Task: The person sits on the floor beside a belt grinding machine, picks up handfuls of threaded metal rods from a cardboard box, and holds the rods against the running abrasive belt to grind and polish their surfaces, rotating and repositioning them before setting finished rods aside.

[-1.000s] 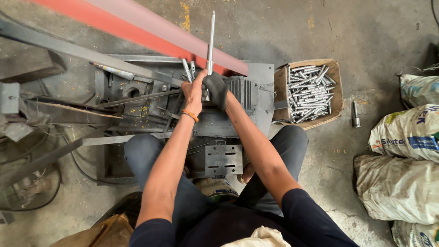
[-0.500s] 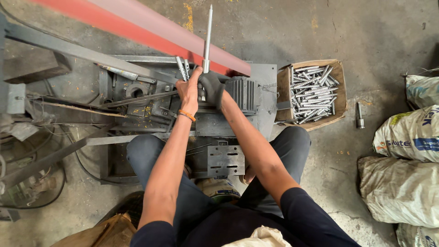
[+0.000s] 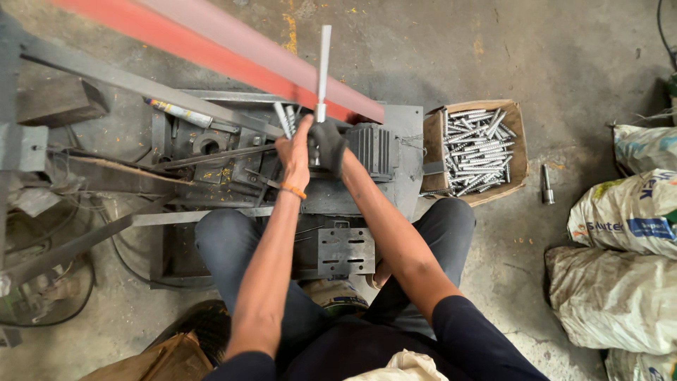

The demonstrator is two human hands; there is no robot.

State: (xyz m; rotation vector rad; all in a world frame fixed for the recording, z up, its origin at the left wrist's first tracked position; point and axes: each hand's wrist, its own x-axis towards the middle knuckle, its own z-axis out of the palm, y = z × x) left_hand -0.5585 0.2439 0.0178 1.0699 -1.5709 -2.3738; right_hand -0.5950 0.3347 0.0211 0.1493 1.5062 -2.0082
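Both arms reach forward over a grey metal machine [image 3: 391, 152] on the floor. My right hand [image 3: 328, 146], in a dark glove, grips the lower end of a long silver metal rod [image 3: 323, 63] that stands nearly upright. Bare, with an orange band at the wrist, my left hand [image 3: 294, 150] rests against the same rod just left of the glove. Two shorter silver rods [image 3: 285, 118] lean beside the hands. My knees, in dark trousers, flank a perforated steel plate [image 3: 345, 251].
An open cardboard box [image 3: 518, 152] of several silver rods sits right of the machine, one loose rod [image 3: 546, 185] beside it. A long red beam [image 3: 233, 60] crosses above. Filled white sacks [image 3: 624, 233] pile at the right. Steel bars and scrap [image 3: 63, 176] lie left.
The hands stay on the upright rod at the machine; the rod's tilt has shifted slightly. The view has drifted a little, nothing else moved.
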